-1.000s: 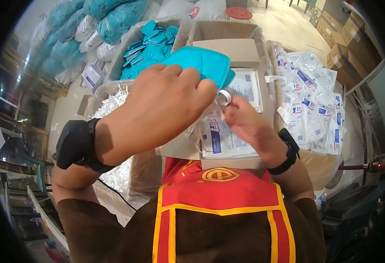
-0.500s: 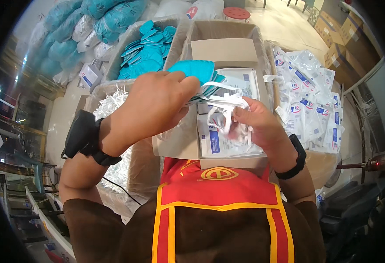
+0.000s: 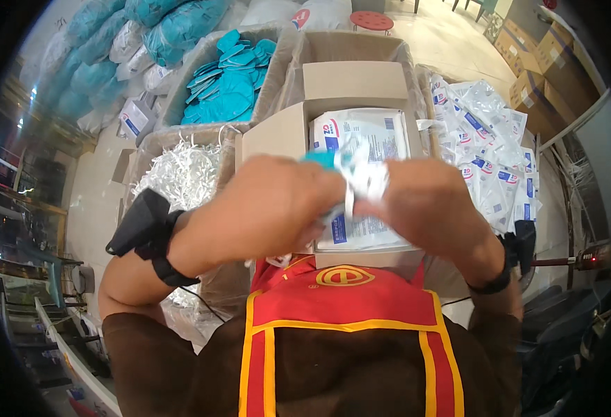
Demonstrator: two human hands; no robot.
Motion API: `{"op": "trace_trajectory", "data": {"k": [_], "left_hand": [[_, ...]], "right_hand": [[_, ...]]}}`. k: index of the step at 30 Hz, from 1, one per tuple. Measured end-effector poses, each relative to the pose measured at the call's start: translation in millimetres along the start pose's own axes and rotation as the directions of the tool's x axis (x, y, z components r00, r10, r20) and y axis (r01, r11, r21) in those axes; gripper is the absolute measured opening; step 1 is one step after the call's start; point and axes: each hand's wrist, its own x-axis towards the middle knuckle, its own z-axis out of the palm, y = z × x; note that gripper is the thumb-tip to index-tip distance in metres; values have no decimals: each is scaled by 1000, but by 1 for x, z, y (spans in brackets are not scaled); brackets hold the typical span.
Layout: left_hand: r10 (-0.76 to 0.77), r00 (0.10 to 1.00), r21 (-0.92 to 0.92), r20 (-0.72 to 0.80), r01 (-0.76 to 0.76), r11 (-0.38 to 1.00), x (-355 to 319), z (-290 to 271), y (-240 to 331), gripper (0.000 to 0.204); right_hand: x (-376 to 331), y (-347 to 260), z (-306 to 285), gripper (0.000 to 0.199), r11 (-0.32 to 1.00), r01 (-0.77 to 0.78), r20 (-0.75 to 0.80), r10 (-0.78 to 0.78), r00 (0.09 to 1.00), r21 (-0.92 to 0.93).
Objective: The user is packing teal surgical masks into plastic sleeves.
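Note:
Both of my hands are together over an open cardboard box [image 3: 272, 142]. My left hand [image 3: 284, 198] is closed round teal face masks [image 3: 321, 158], mostly hidden behind its fingers. My right hand [image 3: 424, 198] is closed on white elastic straps [image 3: 367, 179] beside them; motion smears the fingers and straps. Underneath, white packets with blue and red print [image 3: 371, 135] lie flat inside the box.
Behind on the left, a lined carton holds loose teal masks [image 3: 229, 90]. Closer, another is heaped with white straps [image 3: 187, 170]. Printed packets [image 3: 490, 153] fill a carton on the right. Stacked brown cartons [image 3: 538, 97] and a red stool [image 3: 371, 22] stand further back.
The masks have come down and are now mostly covered by my left hand. My right hand has turned over, its back now upward, and moved closer to the left with the straps.

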Motion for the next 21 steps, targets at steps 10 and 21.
{"op": "trace_trajectory", "data": {"k": [10,21], "left_hand": [[405,910,-193,85,-384,903,-47,-23,39,16],[-641,619,-598,-455,320,734,-63,16,-54,20]], "right_hand": [[-31,-32,-65,21,826,-92,518,-258,816,556],[-79,30,-6,23,-120,-664,531,710,462,738]]}}
